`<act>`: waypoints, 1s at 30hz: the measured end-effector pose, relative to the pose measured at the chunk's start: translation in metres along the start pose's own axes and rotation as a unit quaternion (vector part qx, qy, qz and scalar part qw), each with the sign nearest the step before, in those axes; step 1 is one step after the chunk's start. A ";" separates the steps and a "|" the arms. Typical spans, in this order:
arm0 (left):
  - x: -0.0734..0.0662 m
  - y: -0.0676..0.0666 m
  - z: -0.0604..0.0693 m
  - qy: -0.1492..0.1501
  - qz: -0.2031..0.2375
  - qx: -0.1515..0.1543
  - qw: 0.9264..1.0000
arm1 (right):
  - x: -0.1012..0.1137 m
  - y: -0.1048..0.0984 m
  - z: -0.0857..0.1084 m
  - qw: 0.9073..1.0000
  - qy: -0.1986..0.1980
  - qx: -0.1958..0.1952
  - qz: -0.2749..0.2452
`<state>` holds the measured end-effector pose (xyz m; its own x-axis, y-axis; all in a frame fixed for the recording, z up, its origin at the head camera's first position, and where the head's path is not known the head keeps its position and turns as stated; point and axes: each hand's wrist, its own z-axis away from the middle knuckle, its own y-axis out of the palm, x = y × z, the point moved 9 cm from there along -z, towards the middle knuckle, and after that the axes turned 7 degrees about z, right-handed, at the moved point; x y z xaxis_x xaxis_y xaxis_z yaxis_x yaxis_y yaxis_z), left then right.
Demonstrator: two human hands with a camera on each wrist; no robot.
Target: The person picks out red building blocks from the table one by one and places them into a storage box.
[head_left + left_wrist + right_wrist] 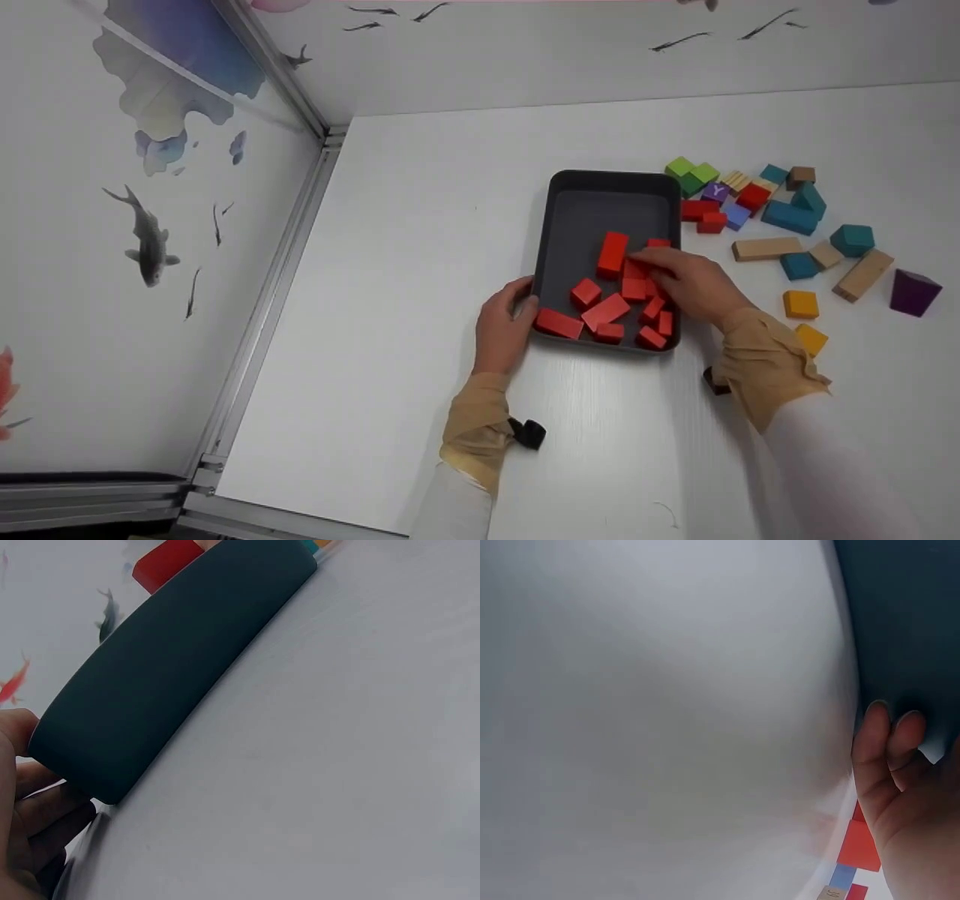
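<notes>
A dark grey tray (pixel 600 181) lies on the white table, with several red blocks (pixel 606 312) mostly in its near half. My left hand (pixel 501 330) grips its near left corner; the left wrist view shows the thumb by the rim and the other fingers (pixel 52 814) around the lower corner. Reaching over the right wall, my right hand (pixel 697 285) has its fingertips on a red block (pixel 636 270) inside the tray, seemingly pinching it; the thumb is hidden. In the right wrist view, two curled fingers (pixel 874 742) show beside the tray's dark wall (pixel 907 622).
Right of the tray lie loose blocks: red (pixel 753 197), green (pixel 688 182), teal (pixel 790 216), natural wood (pixel 766 249), yellow (pixel 801 304) and dark purple (pixel 915 292). Printed wall panels stand left and behind, with a metal frame (pixel 259 322) along the table's left edge.
</notes>
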<state>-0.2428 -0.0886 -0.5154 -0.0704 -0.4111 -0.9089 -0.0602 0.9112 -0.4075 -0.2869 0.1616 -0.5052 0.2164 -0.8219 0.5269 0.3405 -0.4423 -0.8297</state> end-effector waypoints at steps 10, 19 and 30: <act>0.000 -0.001 0.000 -0.009 0.001 0.000 1.000 | 0.005 -0.011 0.001 0.998 -0.013 -0.062 0.021; 0.002 0.000 0.000 -0.006 0.002 0.001 1.000 | -0.001 -0.023 0.001 0.988 0.059 -0.130 0.065; 0.000 0.001 0.000 0.005 0.004 0.000 1.000 | -0.018 -0.034 0.004 0.970 0.144 -0.182 0.067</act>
<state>-0.2431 -0.0873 -0.5155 -0.0803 -0.4037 -0.9114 -0.0602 0.9146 -0.3998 -0.2990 0.1925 -0.4855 -0.0458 -0.9238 0.3801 -0.0311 -0.3790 -0.9249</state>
